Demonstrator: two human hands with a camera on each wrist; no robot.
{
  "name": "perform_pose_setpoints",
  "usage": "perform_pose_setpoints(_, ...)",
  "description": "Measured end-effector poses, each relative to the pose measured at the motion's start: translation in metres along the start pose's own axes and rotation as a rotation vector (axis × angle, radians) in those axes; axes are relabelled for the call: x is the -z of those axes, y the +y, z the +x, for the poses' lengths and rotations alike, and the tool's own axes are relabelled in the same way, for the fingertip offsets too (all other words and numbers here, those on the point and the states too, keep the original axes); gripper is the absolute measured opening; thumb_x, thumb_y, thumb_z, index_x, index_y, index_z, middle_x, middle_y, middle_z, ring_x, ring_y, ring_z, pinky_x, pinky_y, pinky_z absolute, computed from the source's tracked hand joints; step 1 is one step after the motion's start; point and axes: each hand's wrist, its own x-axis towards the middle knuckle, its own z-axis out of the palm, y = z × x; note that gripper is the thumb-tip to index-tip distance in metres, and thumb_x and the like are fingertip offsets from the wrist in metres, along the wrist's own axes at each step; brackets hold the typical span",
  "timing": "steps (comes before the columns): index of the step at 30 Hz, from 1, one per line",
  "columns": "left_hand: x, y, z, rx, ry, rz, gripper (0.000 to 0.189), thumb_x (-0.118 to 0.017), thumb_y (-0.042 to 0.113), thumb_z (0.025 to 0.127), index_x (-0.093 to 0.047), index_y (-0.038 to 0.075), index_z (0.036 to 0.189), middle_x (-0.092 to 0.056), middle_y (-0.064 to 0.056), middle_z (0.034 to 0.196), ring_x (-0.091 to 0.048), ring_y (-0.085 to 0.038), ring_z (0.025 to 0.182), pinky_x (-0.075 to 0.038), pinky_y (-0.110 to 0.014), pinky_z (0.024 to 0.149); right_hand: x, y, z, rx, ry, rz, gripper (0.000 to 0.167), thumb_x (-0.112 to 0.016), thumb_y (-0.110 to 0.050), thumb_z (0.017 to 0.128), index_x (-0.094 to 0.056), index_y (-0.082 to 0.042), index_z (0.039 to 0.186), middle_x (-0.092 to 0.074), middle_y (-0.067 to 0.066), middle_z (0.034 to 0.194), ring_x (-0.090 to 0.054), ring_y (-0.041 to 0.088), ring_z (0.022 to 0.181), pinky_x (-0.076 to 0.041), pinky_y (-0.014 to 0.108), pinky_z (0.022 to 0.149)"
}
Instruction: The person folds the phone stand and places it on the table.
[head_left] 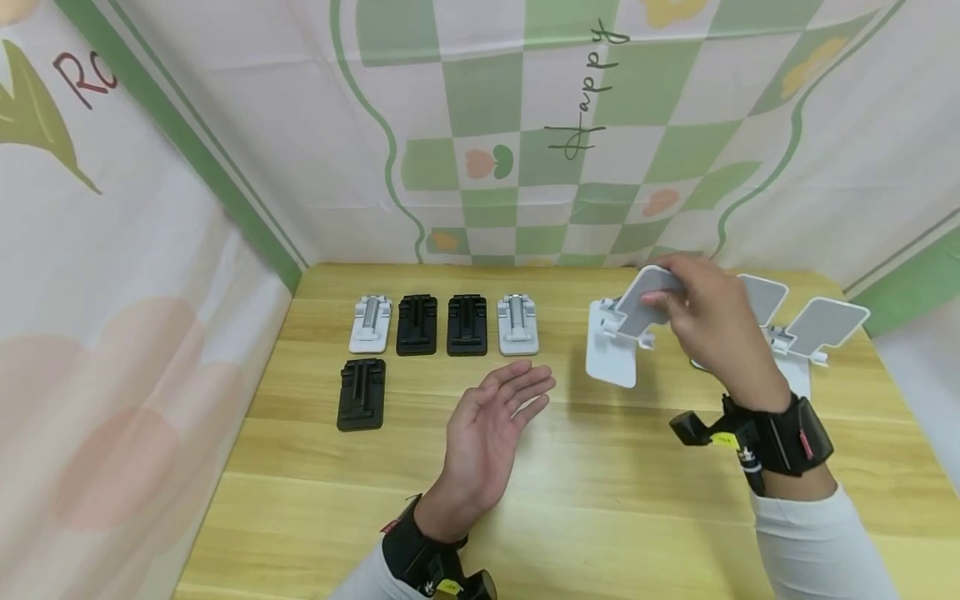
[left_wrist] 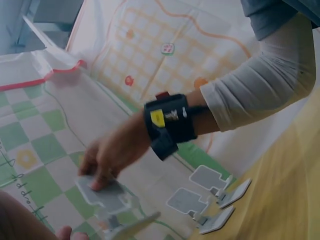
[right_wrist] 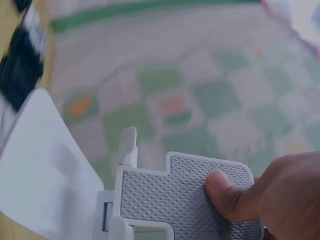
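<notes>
My right hand point(head_left: 712, 325) pinches the grey-padded plate of an unfolded white phone stand point(head_left: 609, 357) between thumb and fingers. This stand hangs above the right half of the table, its flat white base tilted. In the right wrist view the thumb presses on the textured grey pad point(right_wrist: 190, 192), with the hinge and support lips beside it. My left hand point(head_left: 487, 433) holds nothing; its palm is turned up and its fingers are extended over the table's middle. Two more unfolded white phone stands, one farther back point(head_left: 765, 296) and one nearer point(head_left: 828, 325), stand at the right, partly hidden by my right arm.
Folded phone stands form a row at the back left: white point(head_left: 370, 325), black point(head_left: 416, 325), black point(head_left: 467, 325) and white point(head_left: 517, 325). Another black folded stand point(head_left: 362, 394) lies in front of the leftmost one. Patterned curtains point(head_left: 315, 142) border the wooden table point(head_left: 600, 517).
</notes>
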Motion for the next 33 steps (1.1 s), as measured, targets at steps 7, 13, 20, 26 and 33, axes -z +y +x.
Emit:
perform_pose_setpoints(7,-0.001,-0.003,0.004,0.091,0.0,0.062,0.055,-0.024,0.027,0.107,-0.034,-0.001,0.153,-0.041,-0.024,0.158,-0.045,-0.035,0.145,-0.037,-0.044,0.123,0.004,-0.053,-0.016,0.251,0.05,0.043,0.042,-0.082,0.003,0.079,-0.07,-0.001,0.119,-0.073,0.013,0.108,-0.062,0.016,0.089,-0.042,0.015,0.071)
perform_pose_setpoints(13,-0.004,-0.005,0.005,0.195,-0.08,0.066,0.06,-0.03,0.019,0.103,-0.023,0.002,0.16,-0.031,-0.017,0.166,-0.033,-0.033,0.152,-0.029,-0.045,0.127,-0.002,-0.076,-0.025,0.337,0.006,0.143,0.045,-0.082,0.008,0.077,-0.07,-0.001,0.119,-0.071,0.006,0.101,-0.055,0.007,0.083,-0.044,0.011,0.068)
perform_pose_setpoints(20,-0.003,-0.011,0.005,0.228,-0.134,0.064,0.063,-0.036,-0.002,0.102,-0.016,0.0,0.162,-0.026,-0.016,0.168,-0.027,-0.034,0.155,-0.032,-0.046,0.124,-0.009,-0.087,-0.031,0.317,0.002,0.165,0.04,-0.084,0.003,0.079,-0.07,-0.002,0.116,-0.071,0.003,0.1,-0.055,0.007,0.083,-0.042,0.01,0.064)
perform_pose_setpoints(26,0.0,-0.012,0.005,0.227,-0.169,0.091,0.061,-0.037,-0.003,0.105,-0.015,-0.001,0.161,-0.029,-0.018,0.166,-0.031,-0.036,0.153,-0.041,-0.041,0.117,-0.013,-0.086,-0.034,0.232,-0.01,0.217,0.043,-0.088,-0.003,0.077,-0.071,-0.007,0.116,-0.073,0.002,0.106,-0.064,0.009,0.091,-0.047,0.008,0.072)
perform_pose_setpoints(33,-0.001,-0.01,0.004,0.21,-0.171,0.097,0.06,-0.037,-0.005,0.104,-0.017,-0.002,0.16,-0.031,-0.018,0.165,-0.033,-0.036,0.152,-0.044,-0.038,0.115,-0.02,-0.074,-0.038,-0.018,-0.18,0.423,0.051,-0.086,-0.011,0.082,-0.064,-0.011,0.129,-0.073,0.003,0.12,-0.064,0.0,0.106,-0.047,0.007,0.096)
